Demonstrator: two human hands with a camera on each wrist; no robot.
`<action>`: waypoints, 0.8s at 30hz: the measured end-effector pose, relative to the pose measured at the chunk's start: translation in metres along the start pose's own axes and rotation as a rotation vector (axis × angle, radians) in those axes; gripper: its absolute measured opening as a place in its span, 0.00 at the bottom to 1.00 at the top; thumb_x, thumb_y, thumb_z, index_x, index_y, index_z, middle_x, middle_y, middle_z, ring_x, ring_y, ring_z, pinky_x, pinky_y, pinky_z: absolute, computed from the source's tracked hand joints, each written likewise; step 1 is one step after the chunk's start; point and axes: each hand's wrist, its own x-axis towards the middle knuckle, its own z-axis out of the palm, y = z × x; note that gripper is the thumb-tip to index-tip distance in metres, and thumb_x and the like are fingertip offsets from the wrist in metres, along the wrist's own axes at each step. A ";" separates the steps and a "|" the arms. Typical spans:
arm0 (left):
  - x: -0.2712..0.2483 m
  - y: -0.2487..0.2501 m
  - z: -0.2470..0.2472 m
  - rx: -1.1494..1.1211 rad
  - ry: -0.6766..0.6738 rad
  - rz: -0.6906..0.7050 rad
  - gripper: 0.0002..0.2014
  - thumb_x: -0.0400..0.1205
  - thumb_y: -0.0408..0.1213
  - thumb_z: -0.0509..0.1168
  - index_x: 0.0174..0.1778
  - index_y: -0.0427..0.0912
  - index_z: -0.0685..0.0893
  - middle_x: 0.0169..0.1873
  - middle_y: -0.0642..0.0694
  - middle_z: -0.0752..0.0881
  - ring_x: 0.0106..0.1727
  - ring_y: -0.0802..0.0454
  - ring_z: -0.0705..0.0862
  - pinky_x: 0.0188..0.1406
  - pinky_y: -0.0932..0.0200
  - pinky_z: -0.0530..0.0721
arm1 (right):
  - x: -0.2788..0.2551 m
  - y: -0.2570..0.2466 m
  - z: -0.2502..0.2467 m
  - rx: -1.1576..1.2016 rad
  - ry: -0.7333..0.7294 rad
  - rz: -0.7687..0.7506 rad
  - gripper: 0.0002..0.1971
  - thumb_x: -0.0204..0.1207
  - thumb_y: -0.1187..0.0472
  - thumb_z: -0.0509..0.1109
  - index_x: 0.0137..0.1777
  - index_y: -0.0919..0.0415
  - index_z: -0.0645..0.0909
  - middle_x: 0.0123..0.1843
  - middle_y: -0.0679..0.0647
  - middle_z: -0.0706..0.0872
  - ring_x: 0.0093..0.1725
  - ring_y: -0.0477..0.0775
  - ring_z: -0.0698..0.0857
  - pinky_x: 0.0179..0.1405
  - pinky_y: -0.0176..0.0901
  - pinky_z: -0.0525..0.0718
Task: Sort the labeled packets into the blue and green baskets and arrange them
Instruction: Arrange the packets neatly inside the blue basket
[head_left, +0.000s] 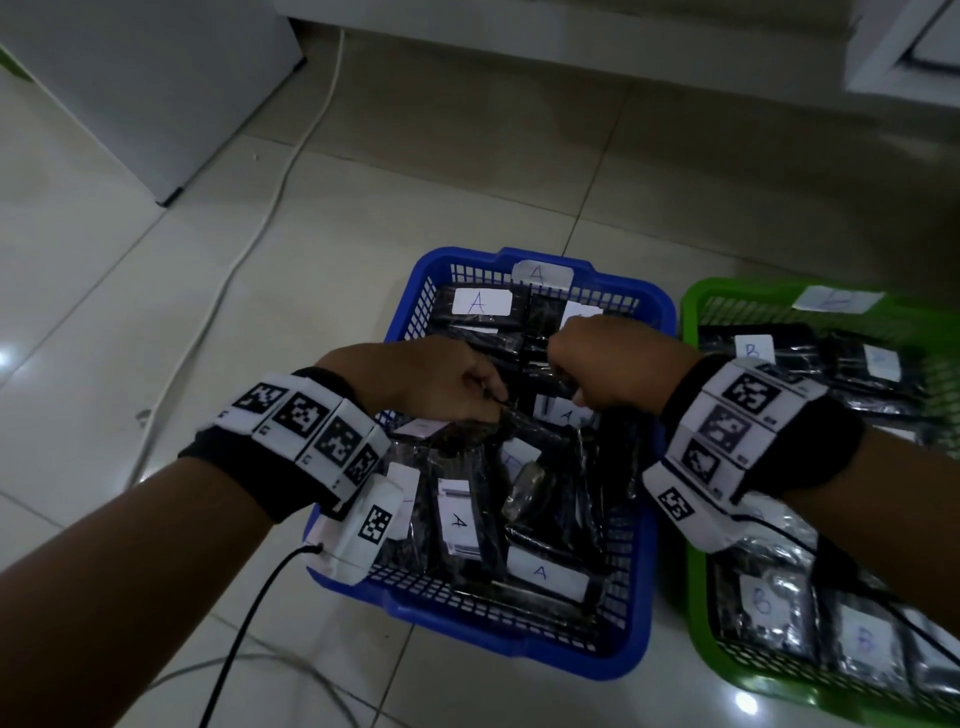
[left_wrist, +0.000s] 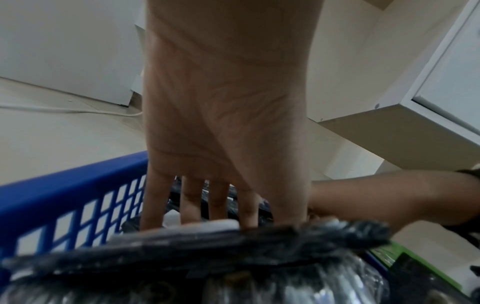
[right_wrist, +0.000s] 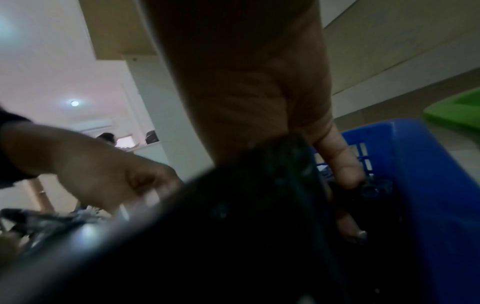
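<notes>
The blue basket (head_left: 519, 654) on the floor holds several black packets with white "A" labels (head_left: 540, 571). To its right, the green basket (head_left: 693, 332) holds packets labelled "B" (head_left: 753, 351). Both hands are inside the blue basket near its middle. My left hand (head_left: 488, 410) grips the top edge of a black packet (left_wrist: 233, 246), its fingers (left_wrist: 192, 203) reaching down behind it. My right hand (head_left: 576, 389) holds a black packet (right_wrist: 259, 195), with its fingers (right_wrist: 340, 164) down the far side. Whether both hands hold the same packet is unclear.
A white cable (head_left: 270, 208) runs across the tiled floor left of the blue basket. White cabinets (head_left: 130, 78) stand at the back left and back right. Black wires (head_left: 244, 623) trail from both wristbands.
</notes>
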 end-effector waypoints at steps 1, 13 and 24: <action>0.000 -0.001 0.000 0.007 -0.002 0.009 0.17 0.84 0.50 0.67 0.69 0.58 0.84 0.60 0.58 0.86 0.57 0.62 0.82 0.59 0.68 0.74 | 0.000 0.004 -0.002 0.043 0.001 0.010 0.10 0.71 0.63 0.79 0.49 0.65 0.85 0.48 0.59 0.83 0.45 0.59 0.86 0.40 0.46 0.83; 0.003 -0.005 -0.010 0.173 0.106 0.098 0.13 0.87 0.39 0.64 0.65 0.52 0.88 0.63 0.52 0.87 0.60 0.56 0.85 0.62 0.63 0.78 | 0.001 0.002 -0.006 -0.033 0.036 0.024 0.15 0.65 0.68 0.82 0.28 0.61 0.77 0.32 0.55 0.77 0.33 0.58 0.82 0.36 0.47 0.86; 0.000 0.000 -0.008 0.092 0.202 0.178 0.14 0.89 0.40 0.62 0.68 0.48 0.87 0.60 0.51 0.89 0.51 0.64 0.83 0.46 0.86 0.71 | 0.002 0.018 0.006 0.135 -0.125 -0.063 0.10 0.77 0.57 0.73 0.56 0.58 0.89 0.52 0.52 0.90 0.49 0.52 0.87 0.52 0.46 0.86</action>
